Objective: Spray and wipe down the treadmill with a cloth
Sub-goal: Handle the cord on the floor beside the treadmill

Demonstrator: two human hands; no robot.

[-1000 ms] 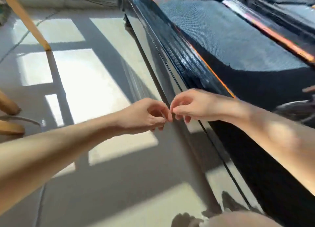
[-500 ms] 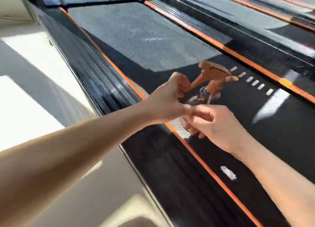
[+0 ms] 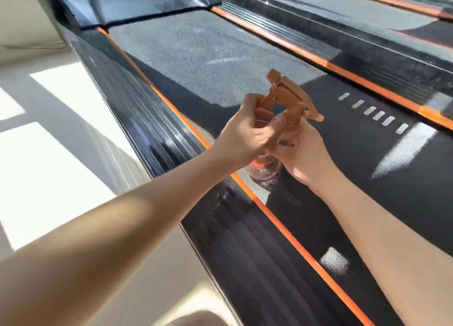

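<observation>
I've moved from rail [image 3: 152, 119] to belt [image 3: 208, 56]; left hand [image 3: 245, 134] and right hand [image 3: 304, 154] grip the bottle [image 3: 291, 100]. Sun stripes the floor [image 3: 61, 166].

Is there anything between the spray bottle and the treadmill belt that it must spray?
Nothing visible does. The left hand and the right hand hold the spray bottle over the treadmill belt; no thing lies between them.

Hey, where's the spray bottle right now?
Head view, near centre: the spray bottle is held between the left hand and the right hand, over the treadmill belt, just right of the nearer orange stripe.
</observation>
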